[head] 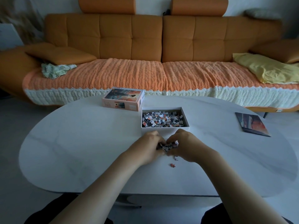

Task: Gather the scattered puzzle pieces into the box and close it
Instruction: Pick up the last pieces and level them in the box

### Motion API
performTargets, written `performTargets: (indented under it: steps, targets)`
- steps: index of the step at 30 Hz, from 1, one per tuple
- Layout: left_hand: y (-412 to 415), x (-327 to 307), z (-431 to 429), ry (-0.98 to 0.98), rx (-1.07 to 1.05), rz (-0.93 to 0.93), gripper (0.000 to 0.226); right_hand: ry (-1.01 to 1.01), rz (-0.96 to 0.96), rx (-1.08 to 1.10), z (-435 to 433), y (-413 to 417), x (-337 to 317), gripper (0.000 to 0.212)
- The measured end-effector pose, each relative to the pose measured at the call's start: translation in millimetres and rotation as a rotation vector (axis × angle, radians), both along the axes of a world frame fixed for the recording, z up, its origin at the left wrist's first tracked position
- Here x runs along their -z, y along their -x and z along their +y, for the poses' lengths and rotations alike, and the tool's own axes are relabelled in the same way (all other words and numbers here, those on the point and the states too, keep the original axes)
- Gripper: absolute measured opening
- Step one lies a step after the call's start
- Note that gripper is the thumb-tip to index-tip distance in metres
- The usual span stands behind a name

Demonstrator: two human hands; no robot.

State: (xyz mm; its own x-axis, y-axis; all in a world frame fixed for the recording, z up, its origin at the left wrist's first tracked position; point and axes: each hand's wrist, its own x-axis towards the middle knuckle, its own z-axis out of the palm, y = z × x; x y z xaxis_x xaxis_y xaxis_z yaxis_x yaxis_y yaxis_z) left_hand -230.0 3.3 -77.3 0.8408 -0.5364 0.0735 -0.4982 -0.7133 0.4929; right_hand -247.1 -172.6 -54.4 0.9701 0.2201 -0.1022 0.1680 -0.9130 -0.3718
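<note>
Head view: both hands meet low over the white bench (80, 143), just in front of the near wall of the open box (165, 129). The left hand (146, 147) and the right hand (186, 144) curl their fingers (157, 138) inward around a small heap of pieces (167, 147) and hold it between them. I cannot tell if the heap rests on the bench or is already lifted.

Two pieces lie apart from the heap, toward the near edge: a grey-white piece (176, 157) just beside the right wrist, and a red piece (172, 165) a little nearer.

The box stands around the middle of the bench and holds many stored pieces (162, 118). Its lid (123, 99) lies picture side up at the far edge, just beside the far left corner of the box. A printed sheet (252, 124) lies near the right edge. An orange sofa (113, 38) stands behind the bench.
</note>
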Motion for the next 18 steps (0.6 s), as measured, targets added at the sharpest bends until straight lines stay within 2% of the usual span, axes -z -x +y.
performTargets:
  steps: [5,10,18]
  targets:
    - [0.4,-3.6,1.7,0.032,-0.029,-0.026,0.022,-0.035,-0.041,0.009,5.5,-1.7,3.5,0.019]
    - [1.4,-6.0,3.8,0.076,-0.062,-0.007,0.022,-0.083,-0.033,0.047,7.4,-2.9,2.4,0.026]
    - [-4.2,-11.1,9.8,0.215,-0.147,0.063,0.018,-0.165,-0.034,0.038,13.3,-9.3,0.1,0.014]
